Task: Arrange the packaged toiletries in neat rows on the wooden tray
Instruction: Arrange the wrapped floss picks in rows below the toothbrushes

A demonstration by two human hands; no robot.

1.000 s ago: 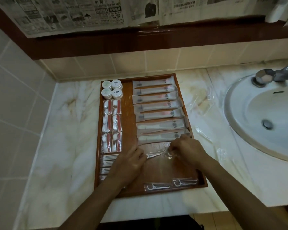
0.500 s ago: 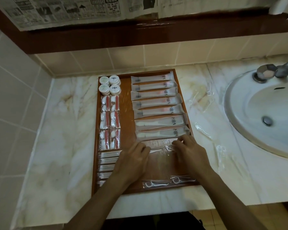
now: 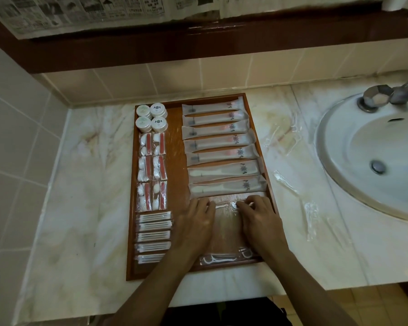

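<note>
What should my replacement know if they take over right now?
Left hand and right hand: both over the wooden tray, fingertips on a clear floss-pick packet just below the toothbrush row.
Done: round tubs, red-striped packets, cotton-swab packets and toothbrushes in rows.
Left: align this packet, the floss-pick packets at the near edge and the loose packets on the counter.

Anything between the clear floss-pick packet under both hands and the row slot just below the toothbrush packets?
Nothing visible. Clear floss-pick packet, held by left hand and right hand, lies on bare wooden tray below the last white toothbrush packet.
</note>
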